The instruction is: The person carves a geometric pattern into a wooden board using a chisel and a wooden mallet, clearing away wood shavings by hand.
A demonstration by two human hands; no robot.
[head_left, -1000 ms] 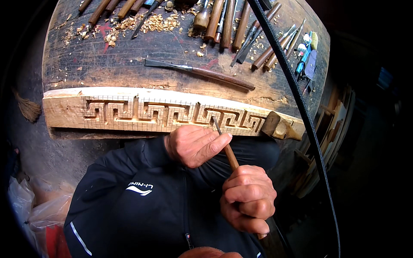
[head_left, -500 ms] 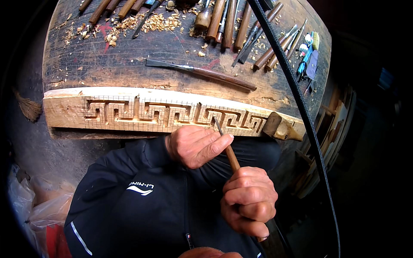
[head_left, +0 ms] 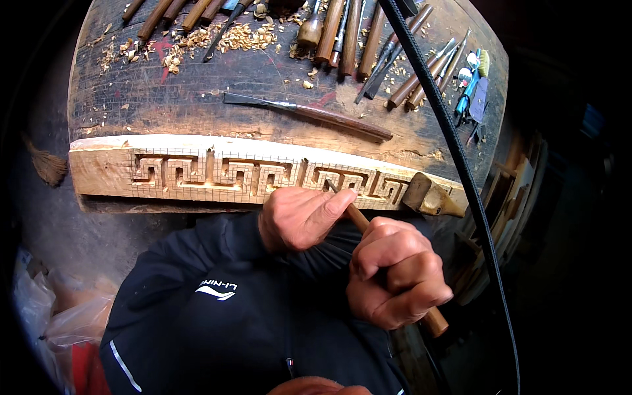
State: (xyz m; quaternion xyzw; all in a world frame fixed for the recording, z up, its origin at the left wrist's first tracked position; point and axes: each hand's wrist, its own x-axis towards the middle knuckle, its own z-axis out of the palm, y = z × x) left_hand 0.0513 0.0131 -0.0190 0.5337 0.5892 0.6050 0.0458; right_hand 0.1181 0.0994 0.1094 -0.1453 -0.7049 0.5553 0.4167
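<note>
A long pale wooden board (head_left: 105, 168), carved with a key pattern over a pencilled grid, lies along the workbench's near edge (head_left: 158, 105). My left hand (head_left: 306, 217) is closed around the front of a wood-handled chisel (head_left: 355, 214), its thumb along the tool and the tip at a carved groove right of centre. My right hand (head_left: 398, 276) grips the chisel's handle lower down, with the handle's end showing below the fist. A wooden mallet head (head_left: 431, 194) rests at the board's right end. Another long chisel (head_left: 329, 118) lies behind the board.
Rows of chisels and gouges (head_left: 329, 33), wood shavings (head_left: 250, 36) and brushes (head_left: 477, 79) are at the back. A dark strap (head_left: 447, 118) crosses the right side of the view. Stacked boards (head_left: 513, 191) stand at the right, plastic sheeting (head_left: 59, 316) at lower left.
My right hand has turned and moved up and to the right along with the chisel handle. My left hand has shifted slightly up, its thumb nearer the board.
</note>
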